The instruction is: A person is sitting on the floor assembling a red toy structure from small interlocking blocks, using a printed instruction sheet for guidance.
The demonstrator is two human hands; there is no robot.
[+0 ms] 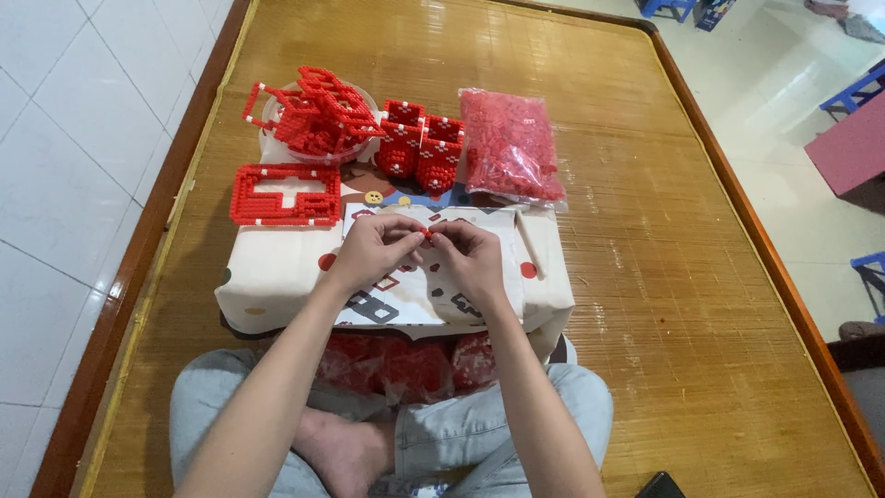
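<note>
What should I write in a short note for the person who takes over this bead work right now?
Left hand: fingertips pinch a small red bead piece, grip closed.
Right hand: fingertips meet the same piece from the other side, grip closed.
Both hands hover above the printed sheet on the low cloth-covered table.
Done: a flat red frame at the table's left, a heap of open frames in the bowl behind it, two small red boxes in the middle.
Left: the clear bag of loose red beads is quite full; more red bags lie in the lap.
</note>
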